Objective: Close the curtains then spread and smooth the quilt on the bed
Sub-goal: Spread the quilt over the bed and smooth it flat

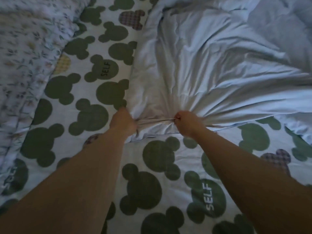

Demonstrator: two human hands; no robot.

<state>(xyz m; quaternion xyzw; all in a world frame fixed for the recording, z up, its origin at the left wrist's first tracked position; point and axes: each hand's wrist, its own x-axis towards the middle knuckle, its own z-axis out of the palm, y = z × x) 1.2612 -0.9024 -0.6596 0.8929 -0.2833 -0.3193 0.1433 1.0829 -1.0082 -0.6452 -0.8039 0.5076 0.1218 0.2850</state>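
Note:
A pale blue-white quilt (211, 65) lies crumpled across the upper right of the bed. Its near edge is bunched into tight folds between my two hands. My left hand (123, 121) grips the quilt's near left corner with curled fingers. My right hand (185, 121) grips the same edge a little to the right, fist closed on gathered fabric. Creases fan out from that fist up into the quilt. The bed sheet (152, 183) below is white with dark green mouse-head shapes, some marked "SELF". No curtains are in view.
A floral pillow or cover (28, 53) lies along the left side of the bed, partly blurred. The patterned sheet shows bare in the foreground and between the floral piece and the quilt.

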